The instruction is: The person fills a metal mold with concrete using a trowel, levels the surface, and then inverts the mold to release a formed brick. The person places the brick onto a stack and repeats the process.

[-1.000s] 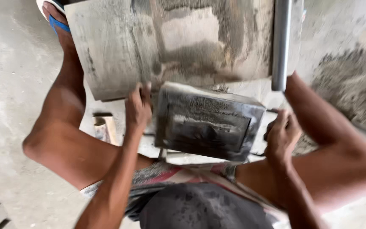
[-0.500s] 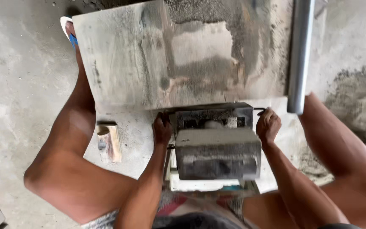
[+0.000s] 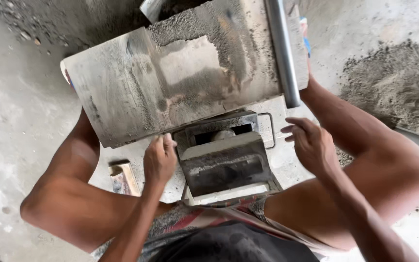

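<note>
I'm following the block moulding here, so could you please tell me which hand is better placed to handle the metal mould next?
Probably the left hand: it already touches the metal mould, while the right hand hovers open beside it.

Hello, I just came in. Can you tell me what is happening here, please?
A person sits low on a concrete floor, knees apart, over a dusty metal mould box that stands between the legs. The left hand grips the left edge of the box. The right hand is open, just off its right side, near a thin wire handle. A mortar-smeared board lies beyond the box, and a pile of grey mix lies on the right.
</note>
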